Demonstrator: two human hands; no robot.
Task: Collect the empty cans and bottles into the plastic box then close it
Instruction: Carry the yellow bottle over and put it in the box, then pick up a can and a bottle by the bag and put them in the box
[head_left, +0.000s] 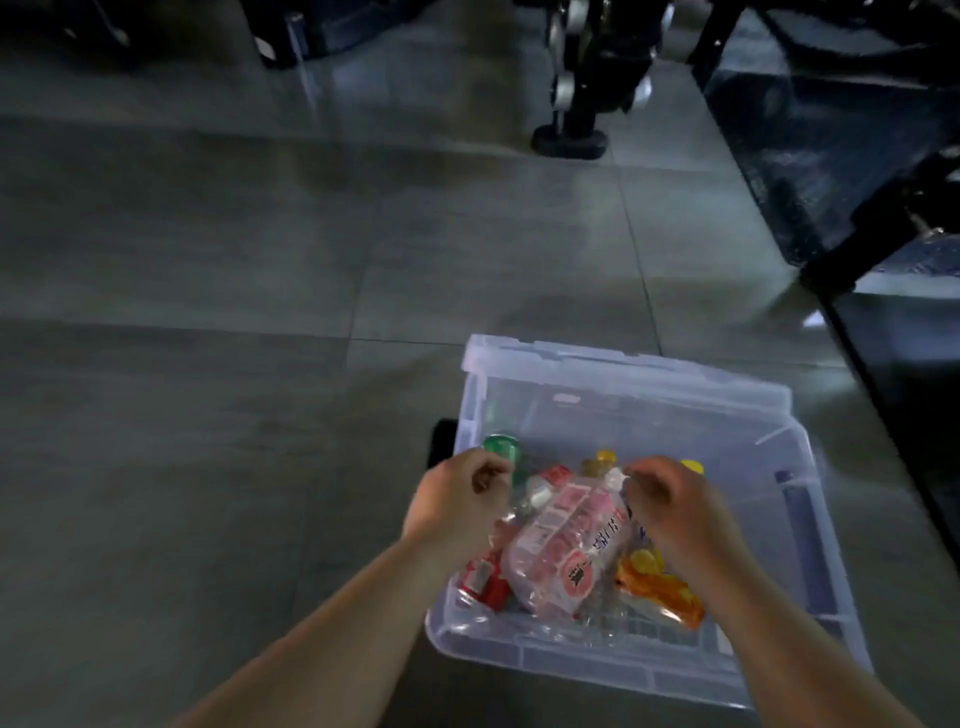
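Down on the tiled floor (208, 260) sits the clear box (810, 545), open on top, with bottles piled inside: a pink-labelled bottle (571, 545) in the middle, an orange bottle (660, 587) to its right and a green-capped bottle (501, 449) at the far left. The left hand (457, 504) and right hand (675, 509) hover over the pile with fingers curled. Whether either grips a bottle I cannot tell.

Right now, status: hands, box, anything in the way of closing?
Left hand and right hand curled over plastic box, grip unclear. Box open, bottles and red can inside. Pink-labelled bottle topmost; clearance unclear.
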